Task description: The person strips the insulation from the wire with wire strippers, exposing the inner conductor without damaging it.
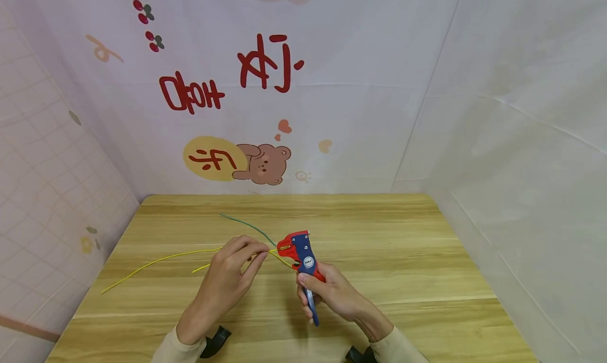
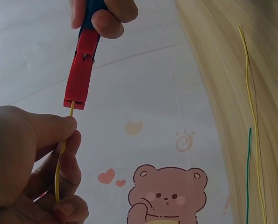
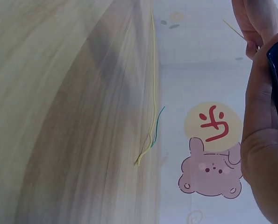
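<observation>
"What do you have on your end? Biggest first."

"I see the printed backdrop (image 1: 360, 110), then the wooden table (image 1: 408, 263). Over that, the right hand (image 1: 334, 292) is wrapped round the red-and-blue wire stripper (image 1: 301, 249). The left hand (image 1: 227, 271) pinches the held yellow wire (image 2: 59, 168), with its fingertips just short of the tool's red nose (image 2: 77, 84). The wire meets that nose, but I can't tell how deep it sits."

"So how would you handle it from here?"

"I judge the step in hand is seating the wire. I'd hold the stripper steady, line the wire straight up with the nose and feed it gently so it doesn't bow. I'd want it in place before any squeeze, with the left fingertips clear and the pinch firm enough to resist a pull."

"And the count?"

"One table, two hands, one stripper, one wire in the left hand. Lying on the table: one green wire (image 2: 249, 172) and at least one loose yellow wire (image 3: 154, 84). Its strands run so close together that I can't say whether there are two."
</observation>
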A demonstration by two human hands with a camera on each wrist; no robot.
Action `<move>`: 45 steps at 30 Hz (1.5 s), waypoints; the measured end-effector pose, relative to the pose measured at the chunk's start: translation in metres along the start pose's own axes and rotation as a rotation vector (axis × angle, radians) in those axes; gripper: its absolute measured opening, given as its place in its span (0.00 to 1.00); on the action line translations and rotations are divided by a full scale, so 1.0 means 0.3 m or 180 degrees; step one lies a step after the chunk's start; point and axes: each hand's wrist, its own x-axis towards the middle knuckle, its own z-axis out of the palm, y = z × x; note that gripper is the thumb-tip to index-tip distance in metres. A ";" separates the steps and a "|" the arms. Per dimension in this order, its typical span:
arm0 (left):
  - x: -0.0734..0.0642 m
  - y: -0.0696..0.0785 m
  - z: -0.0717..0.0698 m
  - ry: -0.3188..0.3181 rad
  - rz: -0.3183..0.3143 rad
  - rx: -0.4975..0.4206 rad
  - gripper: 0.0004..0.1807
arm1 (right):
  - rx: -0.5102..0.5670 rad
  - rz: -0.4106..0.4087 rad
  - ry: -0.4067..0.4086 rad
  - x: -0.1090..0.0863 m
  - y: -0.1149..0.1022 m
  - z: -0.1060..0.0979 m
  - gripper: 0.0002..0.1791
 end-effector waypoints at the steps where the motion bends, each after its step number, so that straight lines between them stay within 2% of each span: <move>1: -0.001 0.000 0.001 -0.0006 -0.0012 0.0005 0.11 | -0.0001 -0.0018 0.0003 0.000 -0.001 0.001 0.14; 27: -0.006 -0.001 0.009 -0.0140 -0.0313 -0.0013 0.08 | -0.0121 -0.0077 0.0080 0.003 0.006 0.001 0.15; 45: -0.005 -0.002 0.018 -0.0032 -0.0168 -0.0057 0.08 | -0.0252 -0.0134 0.0196 -0.005 0.006 0.012 0.14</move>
